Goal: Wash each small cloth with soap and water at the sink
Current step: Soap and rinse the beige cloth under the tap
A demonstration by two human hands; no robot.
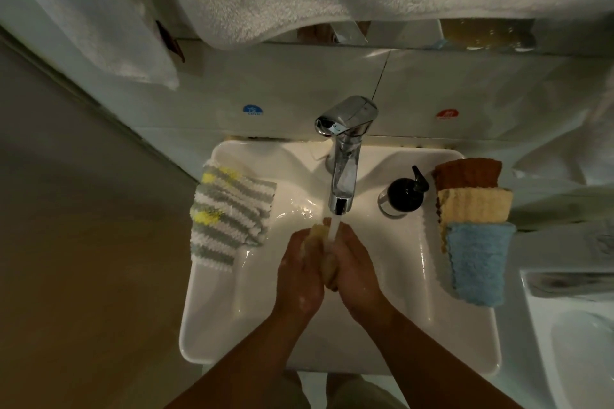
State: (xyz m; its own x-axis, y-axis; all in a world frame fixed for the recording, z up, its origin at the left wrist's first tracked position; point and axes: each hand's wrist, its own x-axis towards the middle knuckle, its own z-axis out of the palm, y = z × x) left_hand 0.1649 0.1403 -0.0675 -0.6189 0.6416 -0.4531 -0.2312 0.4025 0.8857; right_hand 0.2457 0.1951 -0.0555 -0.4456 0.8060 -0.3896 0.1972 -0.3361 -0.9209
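The pale yellow cloth (328,271) sits bunched between the left hand (299,276) and right hand (357,276), both curled around it. Its long axis runs from the wrists past the fingertips, under the faucet's (344,173) water stream (333,231). Neither hand is nearer.

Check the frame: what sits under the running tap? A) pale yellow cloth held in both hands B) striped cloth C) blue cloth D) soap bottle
A: the left hand and right hand grip a pale yellow cloth in the stream from the tap; the striped cloth and blue cloth lie on the sink rim.
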